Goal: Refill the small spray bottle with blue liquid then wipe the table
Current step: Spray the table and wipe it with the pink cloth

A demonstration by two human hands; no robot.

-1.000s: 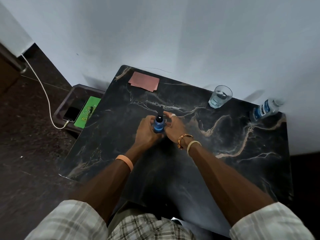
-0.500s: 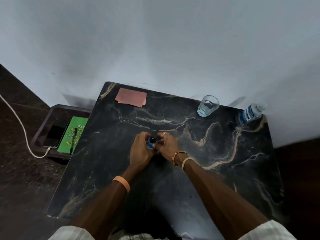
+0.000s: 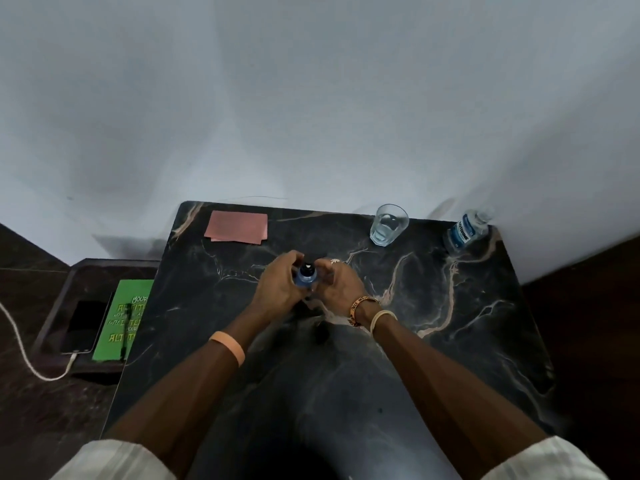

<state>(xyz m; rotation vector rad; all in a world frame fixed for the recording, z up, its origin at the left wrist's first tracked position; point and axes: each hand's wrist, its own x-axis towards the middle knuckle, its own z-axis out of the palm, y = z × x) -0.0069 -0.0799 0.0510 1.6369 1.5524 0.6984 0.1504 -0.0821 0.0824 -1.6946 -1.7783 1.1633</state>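
The small spray bottle (image 3: 306, 276), holding blue liquid and topped by a black spray head, stands upright in the middle of the black marble table (image 3: 433, 306). My left hand (image 3: 277, 289) grips its body from the left. My right hand (image 3: 337, 284) sits on its right side with curled fingers at the bottle's top; whether they pinch the spray head I cannot tell. A larger bottle of blue liquid (image 3: 465, 233) with a white cap stands at the far right corner. A folded pink cloth (image 3: 237, 226) lies at the far left corner.
A clear glass (image 3: 388, 224) stands at the back of the table, left of the large bottle. A low dark tray (image 3: 55, 306) on the floor to the left holds a phone (image 3: 83, 323) on a white cable and a green booklet (image 3: 128, 320). A white wall rises behind.
The view has tilted upward, so the table sits lower in frame. Both hands stay at the small bottle, with the fingers shifting slightly around its top.
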